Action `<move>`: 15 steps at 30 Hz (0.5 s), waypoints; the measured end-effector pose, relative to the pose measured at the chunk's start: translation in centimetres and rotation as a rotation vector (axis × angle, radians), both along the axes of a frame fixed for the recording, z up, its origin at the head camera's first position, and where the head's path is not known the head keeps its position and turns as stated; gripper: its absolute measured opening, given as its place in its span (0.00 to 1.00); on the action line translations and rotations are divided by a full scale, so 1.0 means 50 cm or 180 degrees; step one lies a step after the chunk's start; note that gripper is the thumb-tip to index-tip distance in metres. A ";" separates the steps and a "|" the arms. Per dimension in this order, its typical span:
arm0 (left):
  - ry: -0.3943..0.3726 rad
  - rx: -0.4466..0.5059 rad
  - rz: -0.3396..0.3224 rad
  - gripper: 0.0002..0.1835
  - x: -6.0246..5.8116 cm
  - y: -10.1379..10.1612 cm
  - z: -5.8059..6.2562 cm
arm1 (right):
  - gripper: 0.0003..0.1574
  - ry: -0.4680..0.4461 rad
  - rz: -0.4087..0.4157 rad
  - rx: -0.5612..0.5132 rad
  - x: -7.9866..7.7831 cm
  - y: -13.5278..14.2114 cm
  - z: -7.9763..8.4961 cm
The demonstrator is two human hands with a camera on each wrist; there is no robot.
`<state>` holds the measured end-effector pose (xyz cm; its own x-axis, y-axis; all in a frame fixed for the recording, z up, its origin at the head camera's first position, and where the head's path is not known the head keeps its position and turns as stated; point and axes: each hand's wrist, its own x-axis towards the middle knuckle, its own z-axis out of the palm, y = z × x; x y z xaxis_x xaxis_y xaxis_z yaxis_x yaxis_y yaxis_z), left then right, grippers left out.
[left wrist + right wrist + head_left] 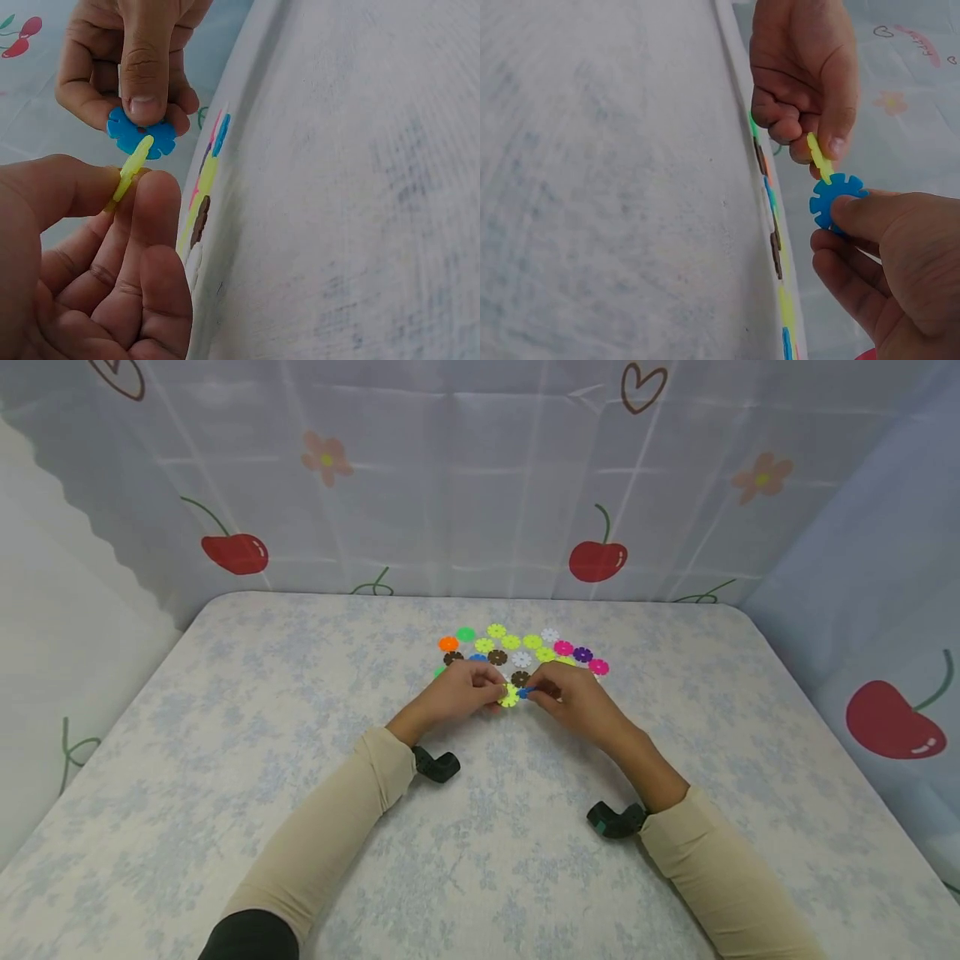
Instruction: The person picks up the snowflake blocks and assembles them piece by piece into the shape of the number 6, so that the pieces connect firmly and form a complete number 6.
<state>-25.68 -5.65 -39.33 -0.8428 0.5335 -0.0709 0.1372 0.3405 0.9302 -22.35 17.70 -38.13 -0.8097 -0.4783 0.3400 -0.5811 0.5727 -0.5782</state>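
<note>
Between thumb and forefinger my left hand (pixel 467 692) pinches a yellow notched plastic disc (pixel 509 696), seen edge-on in the left wrist view. My right hand (pixel 576 697) pinches a blue notched disc (pixel 826 201) by its face. The two discs meet at their rims, set crosswise to each other, with the yellow edge at a notch of the blue one; how deep it sits I cannot tell. Both hands are held in front of the spread of loose discs. Fingertips cover part of each disc.
Several loose notched discs lie flat just beyond the hands, among them an orange disc (pixel 448 644), a green disc (pixel 466 634), a purple disc (pixel 582 654) and a brown disc (pixel 520 678). They rest on a pale floral tablecloth (pixel 480 843). A printed curtain (pixel 465 485) hangs behind the table.
</note>
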 end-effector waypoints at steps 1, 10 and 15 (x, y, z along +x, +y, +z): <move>-0.0024 0.0009 0.0009 0.07 0.001 0.000 -0.001 | 0.07 0.0000 0.0005 -0.0009 0.000 -0.001 0.000; -0.0291 0.0189 0.0198 0.07 0.008 0.004 0.001 | 0.08 0.0237 0.0050 -0.0180 0.003 -0.005 -0.013; -0.0333 0.0286 0.0259 0.06 0.013 0.006 0.004 | 0.09 0.0428 0.0176 -0.0346 0.001 -0.008 -0.021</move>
